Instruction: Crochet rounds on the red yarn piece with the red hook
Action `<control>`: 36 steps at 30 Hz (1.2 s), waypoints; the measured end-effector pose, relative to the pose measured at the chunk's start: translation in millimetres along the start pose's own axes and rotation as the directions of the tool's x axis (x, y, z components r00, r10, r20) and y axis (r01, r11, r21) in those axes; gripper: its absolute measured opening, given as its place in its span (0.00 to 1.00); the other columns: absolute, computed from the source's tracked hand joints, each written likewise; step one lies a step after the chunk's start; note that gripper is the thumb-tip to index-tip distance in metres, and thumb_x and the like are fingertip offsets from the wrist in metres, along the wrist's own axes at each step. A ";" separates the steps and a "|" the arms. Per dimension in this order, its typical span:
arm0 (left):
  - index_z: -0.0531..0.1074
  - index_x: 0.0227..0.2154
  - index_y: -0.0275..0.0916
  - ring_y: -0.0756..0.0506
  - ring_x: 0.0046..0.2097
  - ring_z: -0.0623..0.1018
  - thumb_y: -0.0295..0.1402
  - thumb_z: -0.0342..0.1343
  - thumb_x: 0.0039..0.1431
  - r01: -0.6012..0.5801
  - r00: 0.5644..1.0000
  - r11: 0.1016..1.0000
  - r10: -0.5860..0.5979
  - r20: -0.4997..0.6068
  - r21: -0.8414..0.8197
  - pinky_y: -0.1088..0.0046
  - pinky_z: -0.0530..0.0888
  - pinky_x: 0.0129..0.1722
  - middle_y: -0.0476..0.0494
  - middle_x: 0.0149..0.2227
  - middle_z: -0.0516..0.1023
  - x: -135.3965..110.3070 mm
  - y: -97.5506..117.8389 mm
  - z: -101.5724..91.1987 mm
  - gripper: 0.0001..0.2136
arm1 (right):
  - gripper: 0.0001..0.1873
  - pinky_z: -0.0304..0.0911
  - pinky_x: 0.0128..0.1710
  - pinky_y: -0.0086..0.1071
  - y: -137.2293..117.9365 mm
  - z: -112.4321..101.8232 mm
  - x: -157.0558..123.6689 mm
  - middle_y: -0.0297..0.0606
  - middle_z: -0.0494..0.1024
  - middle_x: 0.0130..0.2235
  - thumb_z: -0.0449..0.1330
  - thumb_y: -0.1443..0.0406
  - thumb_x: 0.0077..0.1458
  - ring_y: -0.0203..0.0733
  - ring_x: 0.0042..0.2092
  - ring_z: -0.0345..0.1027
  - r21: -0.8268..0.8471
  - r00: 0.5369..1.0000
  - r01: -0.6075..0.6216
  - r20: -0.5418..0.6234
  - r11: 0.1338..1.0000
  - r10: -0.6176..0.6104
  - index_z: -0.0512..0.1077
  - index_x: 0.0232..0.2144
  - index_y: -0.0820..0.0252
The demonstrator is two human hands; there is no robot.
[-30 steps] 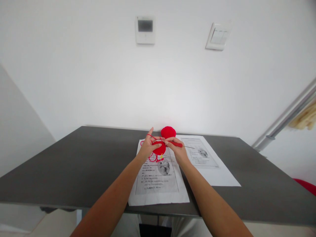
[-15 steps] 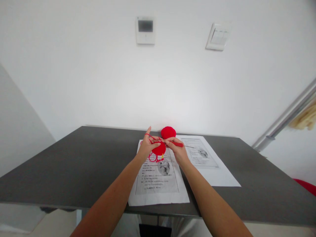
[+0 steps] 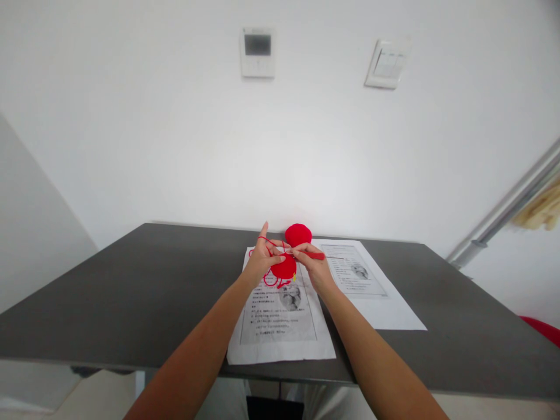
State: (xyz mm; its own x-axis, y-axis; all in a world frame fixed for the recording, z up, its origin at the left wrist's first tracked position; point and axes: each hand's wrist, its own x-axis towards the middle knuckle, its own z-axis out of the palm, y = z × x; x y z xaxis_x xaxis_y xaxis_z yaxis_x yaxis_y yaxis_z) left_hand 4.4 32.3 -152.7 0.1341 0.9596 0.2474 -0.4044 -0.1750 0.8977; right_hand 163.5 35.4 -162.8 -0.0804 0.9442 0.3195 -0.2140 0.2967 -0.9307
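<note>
My left hand [image 3: 261, 259] pinches a small round red crochet piece [image 3: 284, 268] over the table, with its forefinger raised and red yarn looped over it. My right hand [image 3: 311, 265] is closed on a crochet hook [image 3: 315, 255] with a red handle, and the hook's tip points left into the piece. Loose red yarn [image 3: 268, 281] hangs in loops below my left hand onto the paper. A red yarn ball [image 3: 298, 234] sits on the table just behind both hands.
Two printed sheets lie on the dark grey table [image 3: 131, 291]: one [image 3: 282, 326] under my forearms, another [image 3: 371, 291] to the right. A white wall with a panel [image 3: 257, 52] and a switch [image 3: 387, 64] rises behind. A metal rail [image 3: 507, 204] slants at right.
The crochet piece has shifted slightly right and turned in my left hand, and my right hand has lifted the hook a little. Both arms otherwise stay where they were.
</note>
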 end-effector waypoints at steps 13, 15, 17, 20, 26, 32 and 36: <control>0.34 0.69 0.41 0.55 0.28 0.70 0.24 0.69 0.39 -0.008 1.000 1.000 0.008 0.018 -0.009 0.76 0.69 0.36 0.47 0.37 0.79 -0.3 -0.1 -0.6 0.60 | 0.05 0.64 0.42 0.36 -3.0 3.5 -1.9 0.33 0.79 0.30 0.68 0.60 0.44 0.42 0.36 0.70 -0.060 0.999 0.042 0.008 0.997 -0.041 0.78 0.25 0.53; 0.33 0.69 0.41 0.55 0.28 0.70 0.24 0.69 0.38 -0.006 1.000 1.000 0.006 0.016 -0.010 0.76 0.69 0.35 0.48 0.36 0.79 -0.2 -0.1 -0.8 0.60 | 0.05 0.64 0.43 0.37 -3.2 3.8 -1.8 0.33 0.80 0.30 0.68 0.60 0.44 0.43 0.36 0.70 -0.064 0.999 0.044 0.002 0.997 -0.044 0.78 0.24 0.53; 0.34 0.69 0.41 0.54 0.28 0.70 0.24 0.70 0.37 -0.001 1.000 1.000 0.002 0.014 -0.012 0.76 0.69 0.35 0.48 0.36 0.79 0.1 -0.2 -1.2 0.61 | 0.05 0.64 0.43 0.37 -3.1 3.8 -1.5 0.33 0.80 0.29 0.68 0.60 0.44 0.43 0.36 0.71 -0.066 0.999 0.043 -0.002 0.997 -0.043 0.78 0.24 0.53; 0.35 0.69 0.42 0.54 0.28 0.71 0.25 0.70 0.38 0.008 1.000 1.000 -0.008 0.014 -0.017 0.75 0.69 0.35 0.49 0.36 0.80 0.7 -1.2 -2.4 0.60 | 0.06 0.65 0.43 0.37 -2.9 3.5 -1.3 0.33 0.80 0.29 0.69 0.60 0.43 0.43 0.36 0.71 -0.063 0.999 0.040 -0.005 0.997 -0.040 0.78 0.24 0.53; 0.40 0.69 0.43 0.51 0.32 0.76 0.27 0.69 0.42 0.021 1.000 0.999 -0.020 0.020 -0.031 0.72 0.71 0.38 0.48 0.37 0.79 1.3 -5.2 -4.0 0.55 | 0.07 0.65 0.43 0.38 -3.0 2.5 -0.5 0.34 0.81 0.30 0.69 0.59 0.44 0.45 0.38 0.73 -0.044 0.999 0.032 -0.009 0.999 -0.032 0.78 0.25 0.54; 0.39 0.69 0.41 0.47 0.38 0.79 0.25 0.67 0.41 0.022 1.000 0.998 -0.022 0.009 -0.055 0.69 0.72 0.42 0.50 0.34 0.79 1.3 -5.1 -4.0 0.55 | 0.06 0.66 0.37 0.36 -1.4 1.8 0.8 0.33 0.79 0.28 0.69 0.60 0.44 0.41 0.33 0.70 -0.034 1.000 0.019 -0.021 0.999 -0.020 0.78 0.25 0.54; 0.39 0.69 0.41 0.46 0.38 0.80 0.24 0.66 0.43 0.020 1.000 0.998 -0.020 0.004 -0.057 0.68 0.71 0.43 0.50 0.34 0.79 0.6 -3.2 -3.7 0.54 | 0.06 0.66 0.37 0.36 -0.6 2.0 0.4 0.33 0.79 0.28 0.69 0.59 0.44 0.41 0.33 0.70 -0.025 1.000 0.015 -0.016 1.000 -0.016 0.78 0.25 0.54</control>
State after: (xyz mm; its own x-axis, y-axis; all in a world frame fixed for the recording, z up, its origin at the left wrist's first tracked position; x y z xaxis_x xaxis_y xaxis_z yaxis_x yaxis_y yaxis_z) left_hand 2.5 34.3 -156.8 0.1455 0.9621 0.2306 -0.4528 -0.1425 0.8802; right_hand 161.7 35.4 -161.8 -0.0618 0.9415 0.3312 -0.1909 0.3146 -0.9298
